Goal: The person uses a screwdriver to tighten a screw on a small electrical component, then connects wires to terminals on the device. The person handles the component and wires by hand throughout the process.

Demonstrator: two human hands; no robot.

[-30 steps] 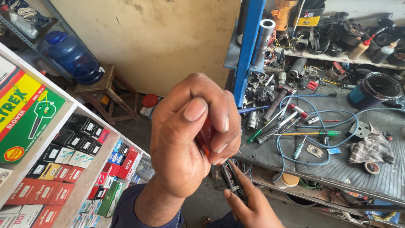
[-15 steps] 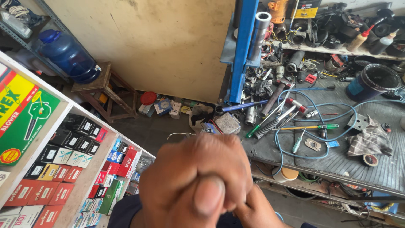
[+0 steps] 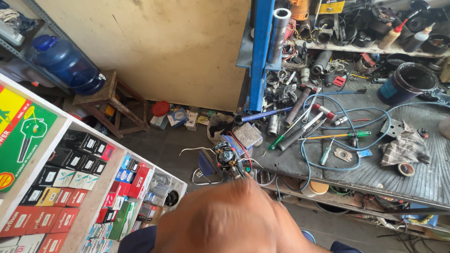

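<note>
A cluttered metal workbench [image 3: 417,173] carries blue cable, screwdrivers and a dark paint can [image 3: 407,82]; boxed stock fills the white shelving [image 3: 84,206] opposite. Low in view, a blurred hand [image 3: 229,220] holds up a small wired electrical assembly [image 3: 226,158] near the bench's edge; whether its fingers are clenched cannot be told. Steady, close support likely suits those loose wires.
</note>
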